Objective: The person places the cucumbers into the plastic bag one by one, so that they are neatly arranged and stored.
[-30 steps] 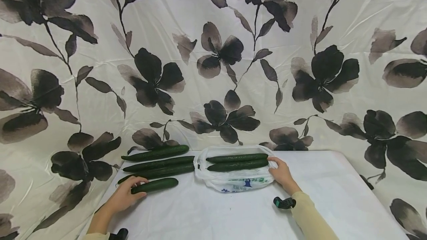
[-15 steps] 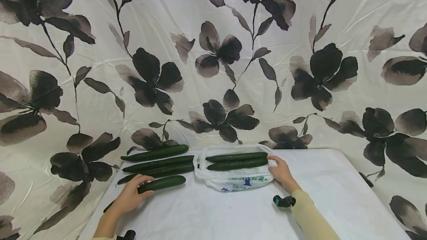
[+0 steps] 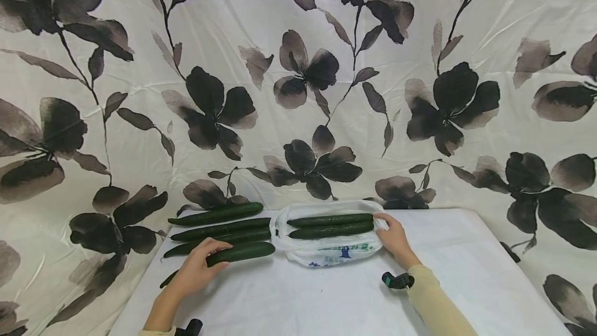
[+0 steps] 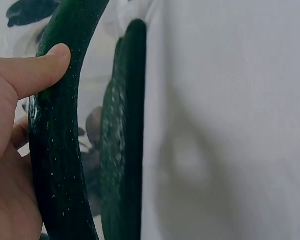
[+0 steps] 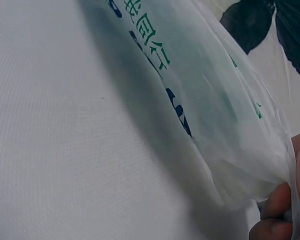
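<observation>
Dark green and faintly speckled, one cucumber (image 3: 252, 251) is sitting in the grasp of the person's left hand (image 3: 198, 268), thumb crossing its side, its front end pointing at the white plastic bag (image 3: 303, 254) and lying close to the rim. The right hand (image 3: 393, 237) is pinching the bag's right edge; two cucumbers (image 3: 331, 230) are lying inside.

From where I'm standing, that leading end could be catching the thin rim and crumpling it, especially if the pinch is slackening. Smooth skin could be slipping through the fingers, too, or the held cucumber could be nudging the three cucumbers (image 3: 221, 228) lying just beyond it.

White and finely textured, the table (image 3: 364, 305) is reaching back to a creased, flower-printed backdrop (image 3: 261, 9). One black device (image 3: 397, 281) is sitting by a pale yellow sleeve (image 3: 434, 299).
</observation>
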The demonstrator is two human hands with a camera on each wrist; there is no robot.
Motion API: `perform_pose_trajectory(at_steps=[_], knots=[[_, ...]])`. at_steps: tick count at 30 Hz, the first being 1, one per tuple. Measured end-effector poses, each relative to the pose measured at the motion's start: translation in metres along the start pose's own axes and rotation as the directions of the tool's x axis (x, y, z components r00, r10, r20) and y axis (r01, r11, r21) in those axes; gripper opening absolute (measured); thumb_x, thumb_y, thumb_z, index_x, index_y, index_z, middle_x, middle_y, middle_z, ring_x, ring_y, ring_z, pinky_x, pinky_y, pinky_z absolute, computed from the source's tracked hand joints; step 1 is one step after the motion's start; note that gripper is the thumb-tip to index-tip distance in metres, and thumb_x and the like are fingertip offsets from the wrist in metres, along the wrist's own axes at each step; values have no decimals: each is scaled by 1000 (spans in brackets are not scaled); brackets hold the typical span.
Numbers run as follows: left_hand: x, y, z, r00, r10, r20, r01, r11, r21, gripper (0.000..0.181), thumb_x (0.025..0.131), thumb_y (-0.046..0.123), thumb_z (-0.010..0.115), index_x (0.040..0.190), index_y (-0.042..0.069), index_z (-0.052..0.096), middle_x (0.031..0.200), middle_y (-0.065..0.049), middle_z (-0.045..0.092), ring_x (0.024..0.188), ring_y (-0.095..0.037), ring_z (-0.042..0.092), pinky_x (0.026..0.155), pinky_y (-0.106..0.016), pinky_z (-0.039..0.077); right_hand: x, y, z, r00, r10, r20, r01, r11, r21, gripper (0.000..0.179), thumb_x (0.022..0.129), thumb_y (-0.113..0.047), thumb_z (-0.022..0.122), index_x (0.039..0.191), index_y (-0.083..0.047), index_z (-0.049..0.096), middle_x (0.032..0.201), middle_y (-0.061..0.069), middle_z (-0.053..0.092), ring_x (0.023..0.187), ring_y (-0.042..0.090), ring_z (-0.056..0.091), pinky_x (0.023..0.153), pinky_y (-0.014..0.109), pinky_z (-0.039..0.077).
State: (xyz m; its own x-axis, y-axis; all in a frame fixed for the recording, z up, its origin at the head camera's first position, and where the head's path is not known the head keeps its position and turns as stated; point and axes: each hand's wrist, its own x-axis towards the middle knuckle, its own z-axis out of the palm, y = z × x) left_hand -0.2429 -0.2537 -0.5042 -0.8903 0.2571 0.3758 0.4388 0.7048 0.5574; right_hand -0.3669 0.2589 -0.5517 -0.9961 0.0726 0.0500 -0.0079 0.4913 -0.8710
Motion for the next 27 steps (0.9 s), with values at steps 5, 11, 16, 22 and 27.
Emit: perform_pose_trajectory(at_steps=[5,11,16,22,27], knots=[[3,11,7,999,-30,13,31,999,-29,40,81,11,80,119,15,68,106,8,57,97,-14,55,80,-37,49,-1,-2,1,1000,-9,-3,9,1000,15,50,88,3,53,138,-5,52,149,22,37,141,40,23,112,54,19],[16,26,17,998,-61,23,62,997,-51,40,82,14,79,120,19,67,107,10,55,99,-12,55,84,-42,49,1,-3,1,1000,-18,-21,19,998,67,50,87,5,53,136,-4,53,148,20,39,141,40,23,112,54,18],[27,36,28,999,-39,25,40,997,-65,39,83,15,79,119,22,68,106,12,55,99,-9,54,83,-39,49,2,-3,0,1000,19,-6,-19,994,109,51,88,6,51,138,-5,51,150,18,37,142,40,19,113,55,15],[43,52,42,999,4,32,-1,996,-93,39,83,15,79,120,22,67,108,11,55,93,-10,53,78,-35,48,-1,0,-1,996,81,24,-84,985,149,55,89,5,50,142,-8,48,154,18,30,144,38,15,113,56,13],[56,61,52,1000,14,21,-12,994,-105,40,82,12,80,119,25,68,107,12,56,90,-9,54,77,-35,48,-5,0,0,993,98,67,-109,977,184,58,88,4,50,145,-10,45,156,17,25,145,37,10,113,56,10]])
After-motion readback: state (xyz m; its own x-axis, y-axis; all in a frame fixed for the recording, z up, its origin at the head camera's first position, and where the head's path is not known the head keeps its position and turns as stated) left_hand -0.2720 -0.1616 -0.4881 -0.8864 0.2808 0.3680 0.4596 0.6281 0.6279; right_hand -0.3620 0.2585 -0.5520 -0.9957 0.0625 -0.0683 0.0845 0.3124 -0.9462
